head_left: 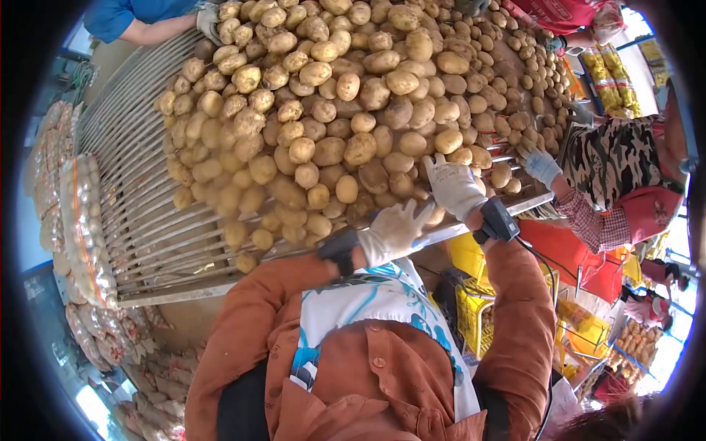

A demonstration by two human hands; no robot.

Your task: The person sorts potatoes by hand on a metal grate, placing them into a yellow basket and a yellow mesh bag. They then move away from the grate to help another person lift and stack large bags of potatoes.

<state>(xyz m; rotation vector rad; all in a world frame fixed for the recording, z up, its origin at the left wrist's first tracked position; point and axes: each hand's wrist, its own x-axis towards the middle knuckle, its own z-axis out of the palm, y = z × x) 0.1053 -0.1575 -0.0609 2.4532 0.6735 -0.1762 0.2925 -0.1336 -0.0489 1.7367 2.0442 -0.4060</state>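
Note:
Many potatoes (360, 148) lie heaped on a slatted metal table (140, 191) in front of me. My left hand (397, 229), in a white glove, is at the table's near edge beside the potatoes, its fingers apart and nothing seen in it. Further right, my right hand (452, 187), also gloved, rests its spread fingers on potatoes near the rim. Each wrist carries a black strapped device. The potatoes on the left side of the heap look blurred.
Co-workers' gloved hands reach in at the top left (208, 22) and right (542, 166). Filled net sacks (87, 228) stand left. Yellow crates (474, 316) and a red container (566, 253) are at the lower right. A black cable hangs from my right wrist device.

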